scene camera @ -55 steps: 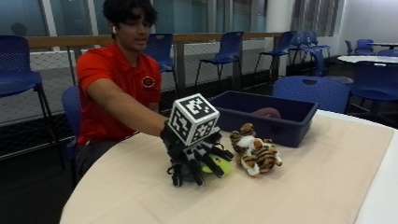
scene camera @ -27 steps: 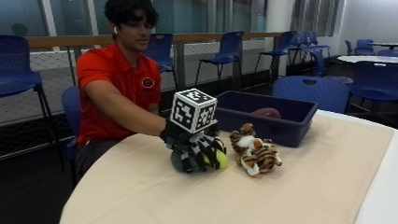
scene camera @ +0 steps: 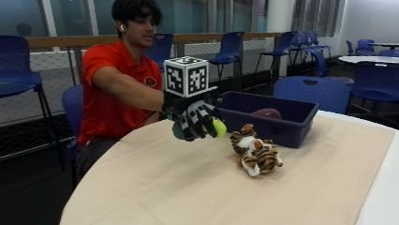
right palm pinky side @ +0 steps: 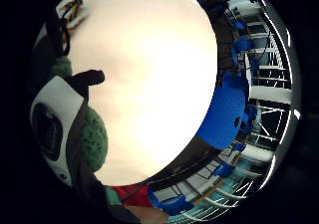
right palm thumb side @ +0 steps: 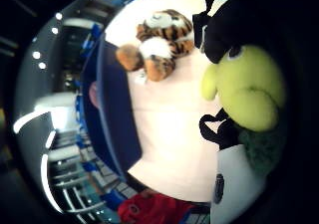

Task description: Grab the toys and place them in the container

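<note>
Outside view: right hand (scene camera: 195,123) grips green toy (scene camera: 217,127) above table (scene camera: 156,187)

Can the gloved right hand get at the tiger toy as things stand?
Probably not yet. The right hand already holds the green plush toy above the table, so its grip is taken. The tiger toy lies uncovered on the table beside the blue container, otherwise unobstructed.

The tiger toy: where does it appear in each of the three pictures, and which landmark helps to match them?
Outside view: the tiger toy lies on the table, in front of the blue container.
Thumb side palm view: the tiger toy lies on the table beside the blue container.
Little finger side palm view: not in it.
Shared landmark: the beige table.
</note>
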Demonstrator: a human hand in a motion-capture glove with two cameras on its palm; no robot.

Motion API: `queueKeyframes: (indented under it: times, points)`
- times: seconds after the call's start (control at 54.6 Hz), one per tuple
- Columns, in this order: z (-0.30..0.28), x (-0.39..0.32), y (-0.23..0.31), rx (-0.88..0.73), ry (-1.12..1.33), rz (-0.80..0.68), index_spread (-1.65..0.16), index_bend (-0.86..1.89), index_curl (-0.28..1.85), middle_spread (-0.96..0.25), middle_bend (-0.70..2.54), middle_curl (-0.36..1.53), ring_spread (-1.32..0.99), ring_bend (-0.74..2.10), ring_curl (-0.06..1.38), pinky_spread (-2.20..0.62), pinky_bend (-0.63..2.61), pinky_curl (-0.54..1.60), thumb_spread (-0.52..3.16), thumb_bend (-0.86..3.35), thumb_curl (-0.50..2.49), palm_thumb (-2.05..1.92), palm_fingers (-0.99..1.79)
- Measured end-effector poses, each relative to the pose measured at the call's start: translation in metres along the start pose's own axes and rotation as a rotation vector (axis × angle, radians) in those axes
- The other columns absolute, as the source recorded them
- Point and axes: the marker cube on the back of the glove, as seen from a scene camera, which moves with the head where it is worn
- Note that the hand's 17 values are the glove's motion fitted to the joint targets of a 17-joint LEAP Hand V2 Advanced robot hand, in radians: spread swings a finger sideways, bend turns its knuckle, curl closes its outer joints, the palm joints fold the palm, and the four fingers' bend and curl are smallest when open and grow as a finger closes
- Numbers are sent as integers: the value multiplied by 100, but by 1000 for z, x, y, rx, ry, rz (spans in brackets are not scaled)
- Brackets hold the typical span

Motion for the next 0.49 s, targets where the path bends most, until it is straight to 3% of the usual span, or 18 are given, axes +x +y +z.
queueKeyframes:
  times: [0.22, 0.494]
  points:
    - [-43, -62, 4, 46, -34, -101, -49, 26, 33, -41, 36, 47, -55, 91, 50, -44, 102, 37, 82, 19, 80, 73, 86]
    - [-81, -204, 1, 93, -73, -292, -51, 17, 36, -42, 31, 52, -58, 92, 53, -45, 103, 39, 71, 18, 92, 73, 84]
